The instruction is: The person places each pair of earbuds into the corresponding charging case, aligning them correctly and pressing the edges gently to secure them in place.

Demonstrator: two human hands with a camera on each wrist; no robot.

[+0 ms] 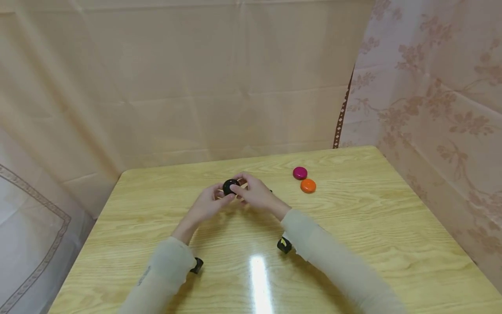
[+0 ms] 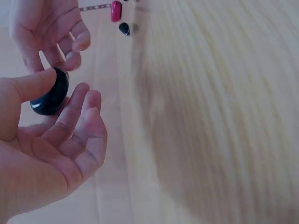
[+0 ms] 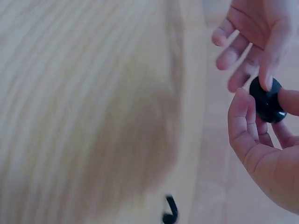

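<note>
A glossy black rounded disc (image 1: pixel 228 186) is held up between both hands above the far part of the table. My left hand (image 1: pixel 208 203) pinches it from the left; in the left wrist view its thumb lies over the disc (image 2: pixel 52 95), with the other fingers loosely bent. From the right, my right hand (image 1: pixel 255 192) grips the same disc, its thumb across the face. The right wrist view shows both thumbs on the disc (image 3: pixel 267 100). Just beyond the right hand lies a small black hooked piece (image 3: pixel 170 212), mostly hidden by that hand in the head view.
On the wood-grain table (image 1: pixel 353 209), a magenta disc (image 1: pixel 300 173) and an orange disc (image 1: pixel 308 186) lie side by side, right of the hands. A beige curtain (image 1: pixel 196 87) hangs behind the table's far edge, and a floral curtain (image 1: pixel 439 109) hangs on the right.
</note>
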